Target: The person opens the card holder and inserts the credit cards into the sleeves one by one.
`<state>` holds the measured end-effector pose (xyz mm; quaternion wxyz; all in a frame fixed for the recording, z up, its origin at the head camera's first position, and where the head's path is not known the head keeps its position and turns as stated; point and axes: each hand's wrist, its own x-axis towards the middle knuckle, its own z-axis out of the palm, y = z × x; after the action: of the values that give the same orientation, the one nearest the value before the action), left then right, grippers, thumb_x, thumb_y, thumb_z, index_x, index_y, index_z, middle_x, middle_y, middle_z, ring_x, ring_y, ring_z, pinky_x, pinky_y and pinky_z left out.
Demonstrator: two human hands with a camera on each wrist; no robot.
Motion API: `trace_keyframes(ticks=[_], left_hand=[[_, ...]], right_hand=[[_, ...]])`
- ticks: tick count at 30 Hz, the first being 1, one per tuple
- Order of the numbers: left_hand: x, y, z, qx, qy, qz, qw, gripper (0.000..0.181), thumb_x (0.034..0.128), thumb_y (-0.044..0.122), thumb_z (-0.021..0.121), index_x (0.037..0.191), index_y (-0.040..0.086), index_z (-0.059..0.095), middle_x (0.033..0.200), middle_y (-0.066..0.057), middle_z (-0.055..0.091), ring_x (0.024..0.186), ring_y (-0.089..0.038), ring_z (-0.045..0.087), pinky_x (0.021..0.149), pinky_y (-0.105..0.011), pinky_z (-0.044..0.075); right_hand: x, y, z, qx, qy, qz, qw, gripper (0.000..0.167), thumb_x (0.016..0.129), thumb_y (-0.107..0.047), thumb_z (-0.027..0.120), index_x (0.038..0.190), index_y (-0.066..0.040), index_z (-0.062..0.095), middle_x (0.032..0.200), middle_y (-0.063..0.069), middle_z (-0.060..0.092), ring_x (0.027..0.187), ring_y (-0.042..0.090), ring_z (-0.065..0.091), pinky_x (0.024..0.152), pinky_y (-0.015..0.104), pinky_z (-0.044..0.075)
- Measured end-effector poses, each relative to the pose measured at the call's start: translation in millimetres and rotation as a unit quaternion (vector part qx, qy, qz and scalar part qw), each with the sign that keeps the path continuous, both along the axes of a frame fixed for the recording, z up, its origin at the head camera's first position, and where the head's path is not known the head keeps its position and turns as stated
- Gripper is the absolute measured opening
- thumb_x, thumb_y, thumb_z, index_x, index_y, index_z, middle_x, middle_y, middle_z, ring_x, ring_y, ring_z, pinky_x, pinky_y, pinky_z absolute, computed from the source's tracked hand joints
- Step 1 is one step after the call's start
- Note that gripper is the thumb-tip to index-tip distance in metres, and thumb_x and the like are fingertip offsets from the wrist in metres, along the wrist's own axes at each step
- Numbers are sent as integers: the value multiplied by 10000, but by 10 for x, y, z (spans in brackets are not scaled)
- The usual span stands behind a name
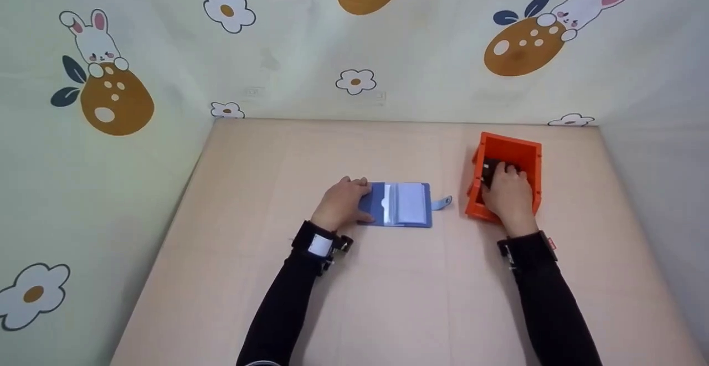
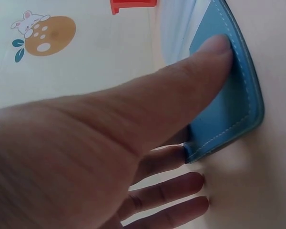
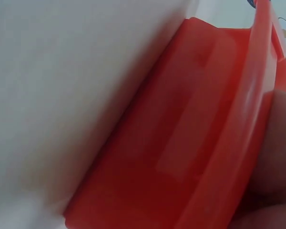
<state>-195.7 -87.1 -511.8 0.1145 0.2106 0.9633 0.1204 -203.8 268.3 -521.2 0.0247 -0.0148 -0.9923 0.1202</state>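
Observation:
A blue card holder [image 1: 378,204] lies spread on the table, with clear sleeves [image 1: 411,203] showing and a light blue snap strap [image 1: 442,203] sticking out to the right. My left hand [image 1: 344,202] holds its left cover, thumb pressed on the stitched inner face and index finger at the corner. Two other fingertips rest on the tabletop in the left wrist view. Inside an orange bin [image 1: 512,143], my right hand [image 1: 508,194] reaches down onto a black item [image 1: 488,171] with a small white mark. The hand covers most of that item, and its grip is hidden.
The bin stands at the table's [image 1: 266,166] right side, its walls rising around my right hand. Patterned cloth [image 1: 299,50] hangs behind the table and along its sides.

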Motion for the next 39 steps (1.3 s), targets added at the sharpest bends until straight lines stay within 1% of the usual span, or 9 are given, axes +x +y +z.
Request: trace_keyframes(ticks=[4, 7, 16, 19, 24, 27, 30, 34, 39], left_hand=[[5, -5, -10, 38, -28, 29, 10000, 769, 805, 387, 883, 1446, 70, 600, 1549, -124, 533, 1357, -345, 539, 1135, -427, 471], [7, -4, -27, 46, -43, 55, 10000, 773, 802, 389, 885, 1447, 72, 599, 1550, -120, 533, 1360, -346, 537, 1134, -429, 471], [2, -1, -14, 36, -99, 96, 9999, 773, 810, 382, 880, 1457, 76, 588, 1559, -121, 522, 1376, -339, 525, 1148, -423, 457], [2, -4, -11, 40, -94, 80, 9999, 779, 805, 382, 882, 1457, 74, 586, 1560, -126, 518, 1395, -356, 512, 1162, -432, 444], [1, -7, -8, 74, -39, 21, 10000, 774, 805, 378, 885, 1449, 61, 595, 1553, -141, 524, 1411, -389, 498, 1178, -435, 427], [0, -4, -2, 75, -15, -6, 10000, 767, 810, 380, 881, 1446, 58, 598, 1551, -148, 524, 1414, -405, 495, 1185, -441, 419], [1, -1, 7, 65, -12, -8, 10000, 768, 811, 386, 878, 1447, 60, 597, 1553, -148, 521, 1407, -397, 501, 1181, -441, 424], [3, -1, 12, 68, 14, -12, 10000, 770, 806, 390, 879, 1444, 62, 599, 1551, -143, 525, 1385, -372, 518, 1162, -433, 445], [1, -8, 9, 41, 41, -49, 10000, 776, 804, 395, 879, 1446, 63, 597, 1549, -145, 527, 1382, -382, 519, 1162, -439, 444]], right_hand=[[9, -25, 6, 42, 341, -38, 9994, 402, 882, -74, 674, 1174, 192, 599, 1016, 390, 622, 912, 540, 585, 847, 645, 527], [14, -35, -1, 14, 561, -98, 9984, 299, 849, -14, 633, 1080, 176, 631, 929, 359, 621, 834, 531, 625, 777, 650, 551], [-7, -40, -26, 125, 893, -375, 9952, 204, 935, 27, 573, 1112, 126, 600, 917, 337, 595, 738, 497, 631, 706, 628, 577], [-19, -54, -14, -126, 1020, -489, 9935, 180, 963, 23, 520, 1114, 119, 535, 888, 305, 559, 713, 484, 619, 700, 617, 583], [-38, -69, 11, -611, 1509, -491, 9854, 107, 1004, 15, 432, 1069, 83, 485, 697, 209, 517, 624, 451, 616, 595, 546, 563], [-51, -72, 31, -946, 1658, -428, 9807, 136, 1042, -10, 445, 1129, 65, 517, 703, 204, 536, 658, 441, 618, 635, 537, 560], [-61, -73, 59, -1280, 1527, -328, 9794, 275, 1065, -30, 451, 1317, 15, 551, 857, 246, 580, 758, 430, 596, 740, 550, 560], [-52, -61, 136, -1625, 941, -254, 9819, 435, 1107, -143, 406, 1536, -96, 461, 1083, 297, 515, 793, 393, 528, 725, 485, 497], [-10, 1, 289, -2052, 444, -399, 9769, 582, 1118, -479, 254, 1524, -104, 438, 1177, 270, 452, 884, 371, 479, 717, 413, 351]])
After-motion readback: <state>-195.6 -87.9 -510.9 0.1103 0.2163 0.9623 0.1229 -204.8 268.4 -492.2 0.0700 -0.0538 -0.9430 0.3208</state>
